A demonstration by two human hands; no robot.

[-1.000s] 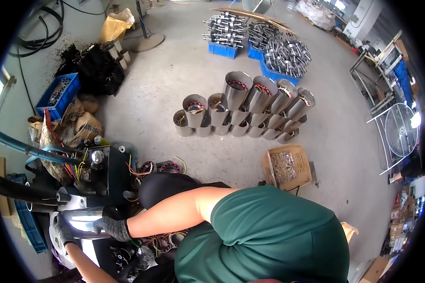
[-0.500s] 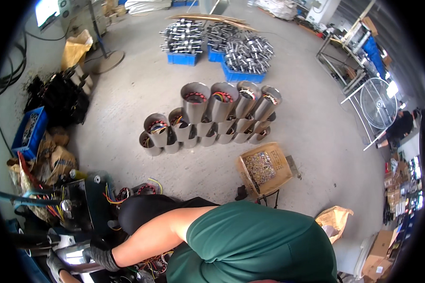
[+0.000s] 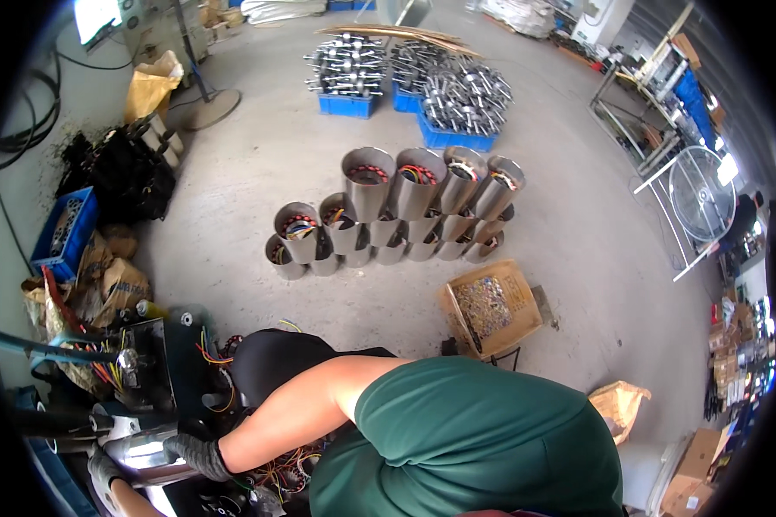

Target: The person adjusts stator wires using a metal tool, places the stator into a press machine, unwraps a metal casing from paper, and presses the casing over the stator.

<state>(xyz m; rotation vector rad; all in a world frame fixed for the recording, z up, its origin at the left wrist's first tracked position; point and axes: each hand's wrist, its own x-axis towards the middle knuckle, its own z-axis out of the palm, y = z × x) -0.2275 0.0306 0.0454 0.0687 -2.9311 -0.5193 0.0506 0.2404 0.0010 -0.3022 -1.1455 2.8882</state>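
At the lower left, a shiny metal cylinder (image 3: 143,449) lies on its side at a dark machine (image 3: 140,355). My right hand (image 3: 197,453), in a grey knit glove, is closed round the cylinder's right end. My left hand (image 3: 103,468), gloved alike, grips its near left side; part of its fingers is hidden. Just right of my right wrist, under my arm, lie wound stator coils with coloured wires (image 3: 291,465). More red-bound coils (image 3: 230,346) sit beside my knee.
Metal tubes holding wound coils (image 3: 369,191) stand stacked in rows ahead. A cardboard box of small parts (image 3: 491,308) is at their near right. Blue bins with metal shafts (image 3: 461,136) stand farther back. A large fan (image 3: 703,194) is at the right, with a person (image 3: 744,226) beside it.
The whole view has shifted a little to the right as my head moved. Both hands stay on the metal cylinder, with little change in their grip.
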